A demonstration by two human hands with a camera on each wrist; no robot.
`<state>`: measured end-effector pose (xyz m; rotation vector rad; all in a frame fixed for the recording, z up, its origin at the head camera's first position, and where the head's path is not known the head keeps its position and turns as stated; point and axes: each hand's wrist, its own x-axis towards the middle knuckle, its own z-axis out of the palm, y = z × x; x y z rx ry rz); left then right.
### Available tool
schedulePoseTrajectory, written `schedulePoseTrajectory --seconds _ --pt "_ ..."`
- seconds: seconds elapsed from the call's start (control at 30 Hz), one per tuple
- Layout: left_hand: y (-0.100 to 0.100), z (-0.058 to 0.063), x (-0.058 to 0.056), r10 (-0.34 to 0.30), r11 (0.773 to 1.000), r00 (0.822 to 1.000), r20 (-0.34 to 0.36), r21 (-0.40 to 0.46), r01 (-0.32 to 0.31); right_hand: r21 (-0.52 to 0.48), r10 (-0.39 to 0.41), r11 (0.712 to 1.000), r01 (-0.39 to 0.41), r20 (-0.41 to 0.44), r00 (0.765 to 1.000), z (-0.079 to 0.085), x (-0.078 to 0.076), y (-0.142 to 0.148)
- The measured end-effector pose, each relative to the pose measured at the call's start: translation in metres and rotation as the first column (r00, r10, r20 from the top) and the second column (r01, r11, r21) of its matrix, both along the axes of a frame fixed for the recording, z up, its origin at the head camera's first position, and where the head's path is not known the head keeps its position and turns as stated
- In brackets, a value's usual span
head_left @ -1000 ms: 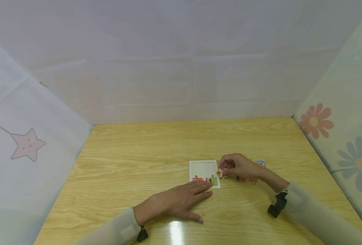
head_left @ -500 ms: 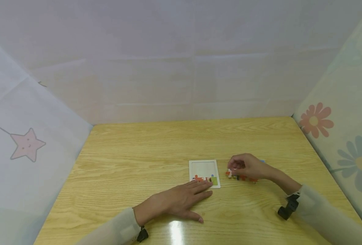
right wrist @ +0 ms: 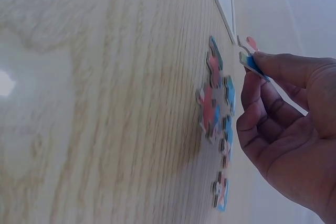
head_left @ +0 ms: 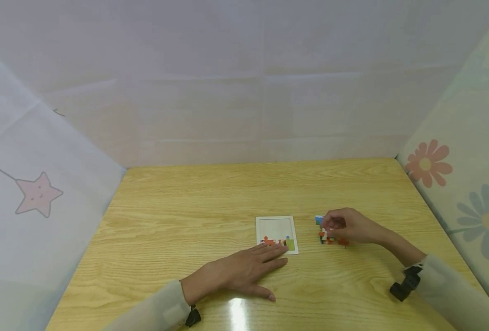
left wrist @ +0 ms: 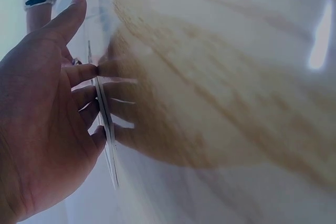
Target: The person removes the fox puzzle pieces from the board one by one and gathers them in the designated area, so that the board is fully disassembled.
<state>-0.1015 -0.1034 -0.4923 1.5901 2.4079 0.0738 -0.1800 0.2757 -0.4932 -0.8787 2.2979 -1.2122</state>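
Observation:
My left hand (head_left: 254, 271) lies with fingers spread, its fingertips on the near edge of a white puzzle tray (head_left: 258, 230). Along the tray's near side sit fitted puzzle pieces (head_left: 268, 241) in red, white and green, partly covered by my fingers. To the tray's right, my right hand (head_left: 354, 226) pinches a puzzle piece (right wrist: 253, 64) with white, blue and red on it between thumb and fingers. In the right wrist view that piece is held above the table, beside loose puzzle pieces (right wrist: 209, 106). The hand hides some of them in the head view.
The wooden table (head_left: 186, 197) reaches back to a pale cloth wall (head_left: 203, 110). More cloth stands at both sides, with a pink star (head_left: 39, 194) on the left and flowers (head_left: 428, 163) on the right. Each wrist wears a black camera (head_left: 406, 285).
My right hand has moved right, from the tray's edge to over the loose pieces, with the puzzle piece still pinched. A blue loose piece now shows left of it. My left hand stays put.

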Motion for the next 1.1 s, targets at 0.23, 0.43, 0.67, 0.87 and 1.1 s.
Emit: schedulePoseTrajectory --seconds 0.23,0.43,0.67,0.87,1.1 --pt "0.000 0.001 0.001 0.002 1.000 1.000 -0.005 -0.004 -0.002 -0.032 0.004 0.999 -0.004 -0.015 1.000 -0.003 0.000 0.017" --pt "0.000 0.001 -0.001 -0.009 1.000 1.000 -0.013 -0.002 0.009 -0.015 0.001 1.000 -0.001 0.004 1.000 0.001 -0.002 0.032" --pt "0.000 0.001 -0.001 -0.012 1.000 1.000 -0.019 0.001 0.012 -0.017 0.021 1.000 -0.021 -0.012 1.000 0.009 -0.003 0.044" --pt "0.001 -0.001 -0.001 -0.016 1.000 0.999 -0.037 0.004 0.016 -0.016 0.030 0.999 -0.030 -0.006 1.000 0.008 -0.004 0.054" --pt "0.001 -0.002 -0.002 -0.022 1.000 0.999 -0.038 0.007 0.022 -0.044 0.029 0.999 -0.028 0.016 0.999 0.001 -0.003 0.067"
